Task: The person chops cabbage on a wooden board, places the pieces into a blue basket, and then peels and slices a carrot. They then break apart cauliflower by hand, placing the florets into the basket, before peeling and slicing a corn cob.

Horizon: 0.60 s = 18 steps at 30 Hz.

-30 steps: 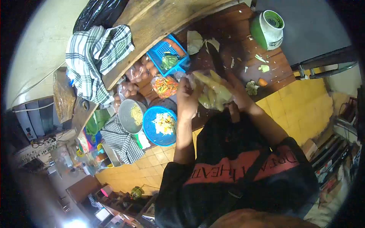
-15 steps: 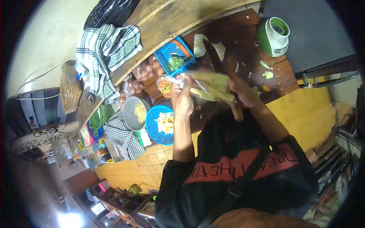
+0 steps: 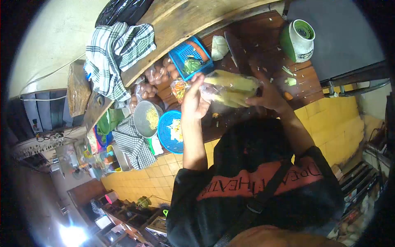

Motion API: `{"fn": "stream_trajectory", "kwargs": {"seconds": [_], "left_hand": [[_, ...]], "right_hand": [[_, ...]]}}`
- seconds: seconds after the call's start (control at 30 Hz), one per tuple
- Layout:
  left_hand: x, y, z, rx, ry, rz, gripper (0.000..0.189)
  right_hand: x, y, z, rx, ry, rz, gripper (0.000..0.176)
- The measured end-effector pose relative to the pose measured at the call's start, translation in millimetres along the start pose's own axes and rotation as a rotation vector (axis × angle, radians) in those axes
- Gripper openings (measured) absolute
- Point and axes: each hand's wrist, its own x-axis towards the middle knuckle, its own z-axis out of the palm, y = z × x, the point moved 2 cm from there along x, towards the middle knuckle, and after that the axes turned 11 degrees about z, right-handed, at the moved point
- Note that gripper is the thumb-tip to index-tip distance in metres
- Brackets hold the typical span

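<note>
A clear plastic bag of long, pale yellow-green vegetables point(image 3: 232, 87) is held up between my two hands. Its left end, where the plastic is bunched, is gripped by my left hand point(image 3: 195, 101). My right hand point(image 3: 267, 92) holds the opposite end, thumb below and fingers partly hidden behind. Beyond the bag lies a dark, broad knife blade point(image 3: 233, 46) on the brown wooden table point(image 3: 263, 37); its handle cannot be made out. A pale piece of cabbage point(image 3: 219, 47) sits beside the blade.
A blue basket point(image 3: 176, 61) holds carrots and greens. Nearby are bagged eggs point(image 3: 145, 91), a bag of chopped vegetables point(image 3: 178, 89), a grey bowl of noodles point(image 3: 139, 119) and a blue colander point(image 3: 163, 131). A green-white appliance point(image 3: 297, 41) and scraps lie at right.
The knife has left my right hand and its blade now lies farther back on the table. My right hand has taken hold of the bag's right end. The bag is flatter and more level.
</note>
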Motion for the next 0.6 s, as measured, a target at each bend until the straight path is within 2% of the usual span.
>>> {"fn": "stream_trajectory", "kwargs": {"seconds": [0.07, 0.13, 0.2, 0.27, 0.33, 0.37, 0.43, 0.47, 0.5, 0.53, 0.6], "left_hand": [[5, 1, -1, -0.02, -0.151, 0.036, 0.011], [4, 1, 7, -0.019, -0.119, 0.001, 0.014], [6, 1, 6, 0.014, -0.104, 0.097, 0.02], [7, -2, 7, 0.045, -0.059, 0.165, 0.025], [3, 2, 12, 0.686, -0.097, 0.321, 0.028], [2, 3, 16, 0.773, -0.091, 0.384, 0.034], [-3, 4, 22, 0.768, -0.125, 0.38, 0.036], [-6, 6, 25, 0.766, -0.157, 0.375, 0.037], [-9, 9, 26, 0.632, -0.224, 0.312, 0.039], [-10, 13, 24, 0.631, -0.224, 0.312, 0.039], [-12, 18, 19, 0.23, -0.137, 0.166, 0.039]], "right_hand": [[-3, -6, -5, -0.084, 0.018, -0.024, 0.096], [-5, -8, -8, -0.168, 0.038, -0.047, 0.097], [-5, -2, -10, -0.022, 0.044, 0.065, 0.105], [-6, -5, -9, -0.012, 0.044, 0.128, 0.105], [-6, -11, -5, -0.004, 0.047, 0.192, 0.106], [-6, -13, -2, -0.056, 0.076, 0.182, 0.106], [-5, -11, -1, -0.112, 0.106, 0.172, 0.107], [-4, -5, -1, -0.154, 0.142, 0.099, 0.108], [-3, -1, 0, -0.194, 0.176, 0.025, 0.109], [-3, 2, 1, -0.195, 0.176, 0.026, 0.109], [-3, 5, 3, -0.007, 0.15, -0.016, 0.1]]}}
